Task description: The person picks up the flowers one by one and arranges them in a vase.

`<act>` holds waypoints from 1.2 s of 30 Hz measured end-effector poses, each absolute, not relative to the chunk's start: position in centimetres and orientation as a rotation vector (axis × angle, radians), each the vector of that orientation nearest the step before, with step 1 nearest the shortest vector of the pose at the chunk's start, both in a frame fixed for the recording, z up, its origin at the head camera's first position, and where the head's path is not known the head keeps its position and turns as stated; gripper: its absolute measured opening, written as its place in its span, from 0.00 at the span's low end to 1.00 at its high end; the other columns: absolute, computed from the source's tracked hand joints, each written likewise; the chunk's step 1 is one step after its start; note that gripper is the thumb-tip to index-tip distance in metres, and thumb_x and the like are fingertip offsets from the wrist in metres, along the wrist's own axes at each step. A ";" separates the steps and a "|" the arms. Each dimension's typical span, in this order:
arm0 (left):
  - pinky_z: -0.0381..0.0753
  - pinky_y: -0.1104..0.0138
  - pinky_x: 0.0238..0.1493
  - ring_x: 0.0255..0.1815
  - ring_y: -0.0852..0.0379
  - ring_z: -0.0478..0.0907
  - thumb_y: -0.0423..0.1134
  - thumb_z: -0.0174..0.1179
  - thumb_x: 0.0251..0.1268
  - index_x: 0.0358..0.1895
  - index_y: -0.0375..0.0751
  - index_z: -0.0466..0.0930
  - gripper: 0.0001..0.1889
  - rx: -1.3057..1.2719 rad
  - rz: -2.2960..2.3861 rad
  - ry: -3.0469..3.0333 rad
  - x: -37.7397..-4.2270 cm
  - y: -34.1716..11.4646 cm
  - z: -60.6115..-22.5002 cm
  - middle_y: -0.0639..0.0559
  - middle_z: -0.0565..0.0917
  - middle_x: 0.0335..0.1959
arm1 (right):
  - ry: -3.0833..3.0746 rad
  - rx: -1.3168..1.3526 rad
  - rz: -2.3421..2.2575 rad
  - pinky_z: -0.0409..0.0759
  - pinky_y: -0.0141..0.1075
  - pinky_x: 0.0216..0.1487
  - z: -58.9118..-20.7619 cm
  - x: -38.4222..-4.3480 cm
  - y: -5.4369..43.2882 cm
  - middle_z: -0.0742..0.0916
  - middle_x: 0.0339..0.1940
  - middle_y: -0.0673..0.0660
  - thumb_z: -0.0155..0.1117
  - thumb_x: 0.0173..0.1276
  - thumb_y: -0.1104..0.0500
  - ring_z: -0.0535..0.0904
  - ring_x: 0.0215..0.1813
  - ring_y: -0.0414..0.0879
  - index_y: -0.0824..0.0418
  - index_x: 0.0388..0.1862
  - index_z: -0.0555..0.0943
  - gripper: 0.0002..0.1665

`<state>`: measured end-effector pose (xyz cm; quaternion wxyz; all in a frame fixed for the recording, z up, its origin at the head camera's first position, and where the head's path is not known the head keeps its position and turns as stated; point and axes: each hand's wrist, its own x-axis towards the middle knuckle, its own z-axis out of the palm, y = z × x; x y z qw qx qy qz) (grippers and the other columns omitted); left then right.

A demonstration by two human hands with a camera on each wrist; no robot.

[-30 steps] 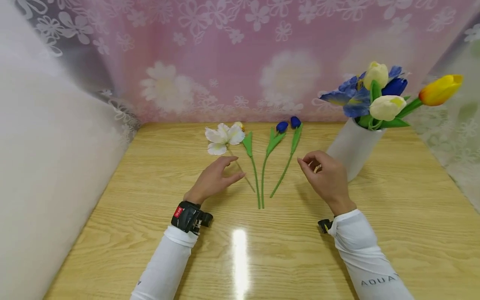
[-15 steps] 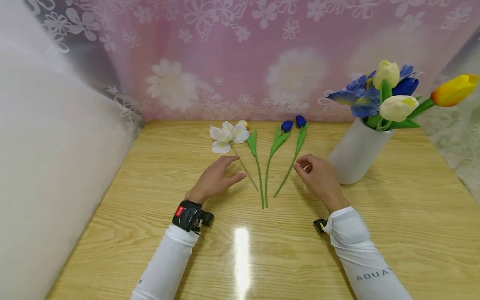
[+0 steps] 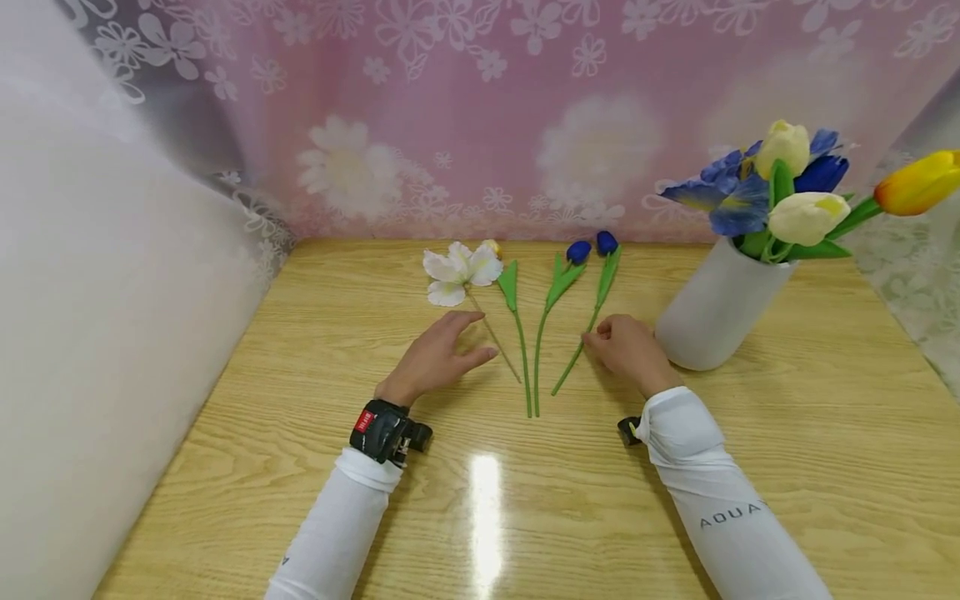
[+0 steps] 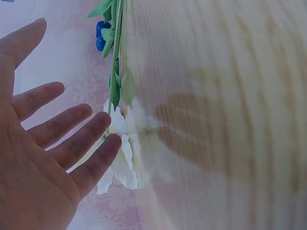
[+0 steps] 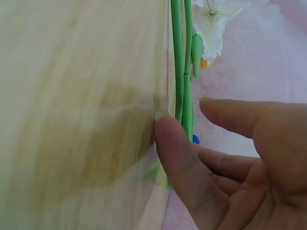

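Note:
In the head view, my right hand [image 3: 628, 354] is at the stem of the rightmost blue tulip [image 3: 607, 243], which lies on the wooden table [image 3: 390, 517]. The right wrist view shows a gap between its thumb and forefinger, with green stems [image 5: 178, 62] visible there and one fingertip down at the tabletop. My left hand [image 3: 438, 358] hovers with spread, relaxed fingers near the thin stem of a white ruffled flower [image 3: 457, 268]; it holds nothing. Between the hands lie another blue tulip [image 3: 578, 252] and a green-stemmed flower whose yellowish head [image 3: 492, 247] is partly hidden behind the white petals.
A white vase [image 3: 723, 308] stands right of my right hand. It holds blue irises [image 3: 738, 204], cream tulips [image 3: 808, 218], a dark blue tulip and a yellow-orange tulip [image 3: 918, 185] leaning right. A pink floral curtain [image 3: 480, 125] hangs behind the table.
My right hand has moved left and slightly down, from beside the vase to the rightmost blue tulip's stem. The left hand stays over nearly the same spot. The head view has shifted slightly.

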<state>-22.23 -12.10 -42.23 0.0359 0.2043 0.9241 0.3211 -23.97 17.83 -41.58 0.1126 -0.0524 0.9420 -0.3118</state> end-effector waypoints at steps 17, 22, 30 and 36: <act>0.70 0.55 0.60 0.65 0.51 0.67 0.62 0.54 0.65 0.69 0.45 0.66 0.35 0.655 0.980 2.874 -22.0 -11.7 -42.2 0.50 0.68 0.67 | 2.579 0.087 -1.138 0.83 0.36 0.27 -41.9 -26.2 18.4 0.86 0.19 0.56 0.56 0.70 0.59 0.84 0.22 0.45 0.73 0.34 0.83 0.17; 0.71 0.54 0.59 0.64 0.50 0.67 0.62 0.55 0.65 0.69 0.44 0.67 0.35 0.649 0.985 2.869 -21.9 -11.9 -42.2 0.50 0.68 0.66 | 2.592 0.100 -1.185 0.83 0.33 0.29 -42.1 -26.0 18.3 0.87 0.21 0.56 0.55 0.69 0.59 0.84 0.23 0.44 0.73 0.38 0.83 0.17; 0.72 0.54 0.58 0.64 0.50 0.68 0.62 0.55 0.65 0.70 0.45 0.65 0.36 0.610 0.990 2.878 -21.8 -12.3 -42.1 0.49 0.67 0.68 | 2.691 0.082 -1.214 0.83 0.36 0.35 -41.3 -24.7 18.2 0.87 0.27 0.58 0.53 0.70 0.58 0.85 0.28 0.47 0.70 0.43 0.81 0.16; 0.71 0.53 0.58 0.64 0.51 0.67 0.63 0.55 0.64 0.72 0.49 0.62 0.37 0.576 1.024 2.885 -21.7 -12.7 -41.6 0.50 0.65 0.69 | 2.924 -0.100 -1.275 0.79 0.36 0.29 -39.8 -23.4 17.4 0.85 0.35 0.59 0.57 0.71 0.55 0.83 0.32 0.49 0.66 0.44 0.81 0.15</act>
